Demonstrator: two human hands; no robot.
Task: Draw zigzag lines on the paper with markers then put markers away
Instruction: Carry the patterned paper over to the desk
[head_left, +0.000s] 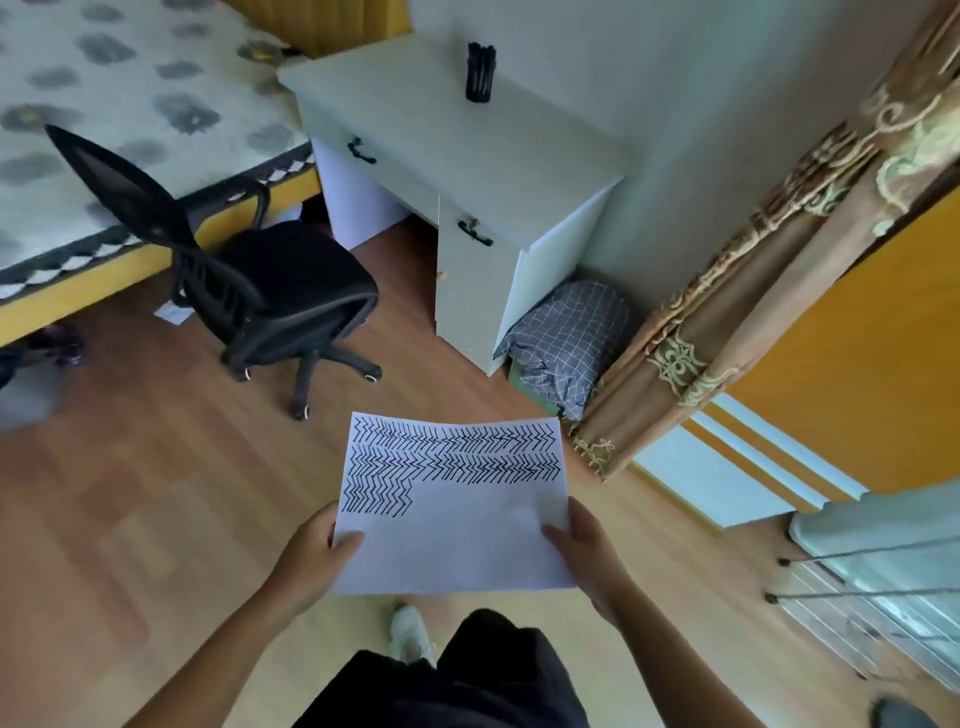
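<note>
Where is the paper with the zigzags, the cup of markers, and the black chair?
paper (457, 540), head view, on the blank lower half of the sheet
marker holder (480, 73), head view, on its dark side, standing on the desk
office chair (301, 270), head view, on the seat cushion

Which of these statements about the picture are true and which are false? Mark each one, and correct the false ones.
1. Both hands hold the white sheet of paper with black zigzag lines, the left hand at its left edge and the right hand at its right edge. True.
2. The zigzag lines cover the whole sheet. False: the lower part is blank.
3. The black pen holder with dark markers stands on the pale green desk. True.
4. The black mesh office chair is pushed under the desk. False: it stands apart on the wooden floor.
5. A marker is in the right hand. False: it holds only the paper.
</note>
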